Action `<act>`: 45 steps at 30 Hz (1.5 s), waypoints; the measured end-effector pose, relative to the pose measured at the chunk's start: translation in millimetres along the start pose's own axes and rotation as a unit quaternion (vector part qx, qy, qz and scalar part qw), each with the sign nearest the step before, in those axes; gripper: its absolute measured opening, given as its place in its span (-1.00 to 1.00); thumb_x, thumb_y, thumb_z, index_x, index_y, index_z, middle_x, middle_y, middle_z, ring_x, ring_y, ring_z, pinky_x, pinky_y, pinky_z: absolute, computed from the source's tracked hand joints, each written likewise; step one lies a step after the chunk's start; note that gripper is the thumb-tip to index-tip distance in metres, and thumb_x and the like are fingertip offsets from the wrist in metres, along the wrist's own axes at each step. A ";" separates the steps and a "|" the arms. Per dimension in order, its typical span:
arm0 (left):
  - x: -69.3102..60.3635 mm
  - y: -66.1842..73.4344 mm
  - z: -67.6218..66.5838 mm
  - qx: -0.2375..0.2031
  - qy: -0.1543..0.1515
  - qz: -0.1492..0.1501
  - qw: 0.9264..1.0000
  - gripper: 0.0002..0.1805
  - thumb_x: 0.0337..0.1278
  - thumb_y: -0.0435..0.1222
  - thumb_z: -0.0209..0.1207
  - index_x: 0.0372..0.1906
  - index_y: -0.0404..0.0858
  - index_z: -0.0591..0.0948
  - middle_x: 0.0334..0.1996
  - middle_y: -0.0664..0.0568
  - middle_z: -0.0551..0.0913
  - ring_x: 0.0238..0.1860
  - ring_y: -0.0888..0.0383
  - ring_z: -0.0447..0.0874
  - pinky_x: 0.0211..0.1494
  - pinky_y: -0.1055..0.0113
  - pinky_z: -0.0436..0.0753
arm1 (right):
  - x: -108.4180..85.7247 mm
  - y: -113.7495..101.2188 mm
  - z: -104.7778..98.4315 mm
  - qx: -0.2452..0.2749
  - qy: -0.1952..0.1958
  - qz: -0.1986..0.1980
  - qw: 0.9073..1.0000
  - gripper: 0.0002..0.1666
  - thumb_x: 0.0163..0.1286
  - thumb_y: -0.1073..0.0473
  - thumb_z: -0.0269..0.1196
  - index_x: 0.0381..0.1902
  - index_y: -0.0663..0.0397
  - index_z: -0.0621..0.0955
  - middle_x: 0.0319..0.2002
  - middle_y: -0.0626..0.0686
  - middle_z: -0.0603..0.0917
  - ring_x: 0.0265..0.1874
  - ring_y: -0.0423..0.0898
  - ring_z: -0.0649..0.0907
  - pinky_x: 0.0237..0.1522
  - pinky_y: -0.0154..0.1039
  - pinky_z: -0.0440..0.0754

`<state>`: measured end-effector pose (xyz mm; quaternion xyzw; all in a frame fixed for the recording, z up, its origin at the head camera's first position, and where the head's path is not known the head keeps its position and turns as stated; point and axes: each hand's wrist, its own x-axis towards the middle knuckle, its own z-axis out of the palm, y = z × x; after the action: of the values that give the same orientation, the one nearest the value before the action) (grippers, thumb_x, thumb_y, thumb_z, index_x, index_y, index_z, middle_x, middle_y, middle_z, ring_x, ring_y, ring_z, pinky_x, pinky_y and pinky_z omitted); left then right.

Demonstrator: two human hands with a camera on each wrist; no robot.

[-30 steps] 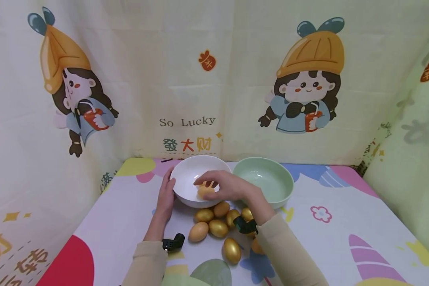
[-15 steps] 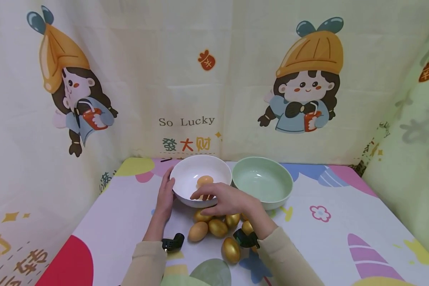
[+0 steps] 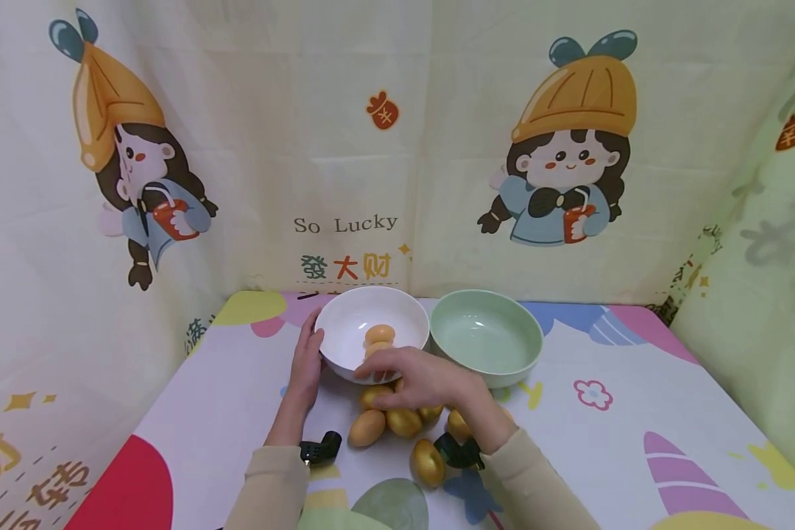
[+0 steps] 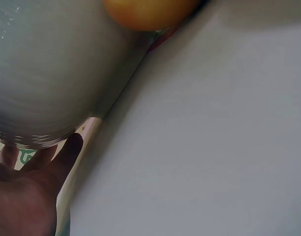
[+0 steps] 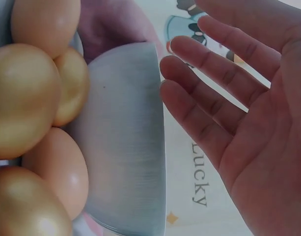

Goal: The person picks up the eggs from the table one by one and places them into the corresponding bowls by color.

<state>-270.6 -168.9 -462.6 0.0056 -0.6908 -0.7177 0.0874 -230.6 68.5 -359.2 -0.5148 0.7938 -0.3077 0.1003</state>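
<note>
Head view gives me gold eggs (image 3: 404, 423) and a brown egg (image 3: 367, 429) on the surface (image 3: 238, 397), just in front of the white bowl (image 3: 338, 331) toward the far edge. I see the left hand (image 3: 307, 361) against the bowl's side, fingers apart; the right hand (image 3: 417, 375), fingers loosely spread, hovers over the eggs, pinching nothing. I judge the shells light, stiff, slick, perhaps brittle: best cupped gently around their widest part.
</note>
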 end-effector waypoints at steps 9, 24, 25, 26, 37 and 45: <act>1.0 -0.9 0.5 -0.002 0.004 -0.001 1.000 -0.42 0.60 -0.02 -0.22 0.60 0.10 0.13 0.55 0.19 0.13 0.44 0.03 0.23 0.44 -0.04 0.29 | -1.8 1.3 18.9 -0.041 -0.036 -0.007 0.999 -0.53 0.35 0.15 0.40 0.21 -0.01 0.63 0.10 -0.12 0.65 0.04 -0.23 0.59 0.14 -0.38 0.51; 1.9 -1.5 -0.3 -0.006 0.005 0.001 1.000 -0.40 0.58 0.02 -0.19 0.60 0.09 0.13 0.55 0.21 0.13 0.46 0.06 0.20 0.45 -0.07 0.27 | 0.9 6.6 32.8 -0.134 -0.049 -0.006 0.990 -0.52 0.29 0.08 0.44 0.16 -0.04 0.67 -0.08 -0.17 0.67 -0.19 -0.26 0.57 -0.10 -0.51 0.45; 1.8 -1.6 -0.3 -0.007 0.004 0.000 1.000 -0.40 0.58 0.02 -0.19 0.60 0.10 0.13 0.55 0.21 0.13 0.46 0.05 0.20 0.45 -0.07 0.27 | 0.9 6.7 33.4 -0.139 -0.050 -0.003 0.989 -0.53 0.29 0.07 0.44 0.16 -0.06 0.67 -0.07 -0.18 0.66 -0.18 -0.28 0.57 -0.09 -0.51 0.45; 1.3 -1.3 -0.4 -0.010 0.003 -0.001 1.000 -0.41 0.58 0.02 -0.19 0.60 0.11 0.13 0.55 0.21 0.13 0.46 0.05 0.19 0.45 -0.07 0.26 | 0.8 6.7 33.9 -0.144 -0.053 0.001 0.988 -0.53 0.29 0.06 0.44 0.16 -0.08 0.67 -0.05 -0.20 0.66 -0.16 -0.30 0.57 -0.07 -0.50 0.45; 0.3 0.8 0.7 0.003 0.009 -0.004 1.000 -0.39 0.57 0.04 -0.18 0.60 0.11 0.12 0.55 0.22 0.14 0.45 0.07 0.21 0.44 -0.05 0.30 | 2.4 6.1 43.1 -0.199 -0.073 0.018 0.977 -0.54 0.24 0.08 0.46 0.12 -0.13 0.68 0.03 -0.20 0.62 0.05 -0.29 0.54 0.10 -0.45 0.46; 0.3 -1.5 0.5 0.003 0.007 -0.002 1.000 -0.40 0.57 0.05 -0.18 0.60 0.14 0.13 0.54 0.22 0.15 0.44 0.08 0.23 0.43 -0.05 0.31 | 5.1 4.7 49.9 -0.224 -0.081 0.027 0.971 -0.52 0.24 0.10 0.48 0.14 -0.13 0.68 0.04 -0.17 0.58 0.05 -0.24 0.50 0.10 -0.45 0.46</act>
<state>-271.1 -168.4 -464.0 0.0124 -0.6921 -0.7160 0.0903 -212.6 46.2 -400.6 -0.5255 0.8456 -0.0766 0.0549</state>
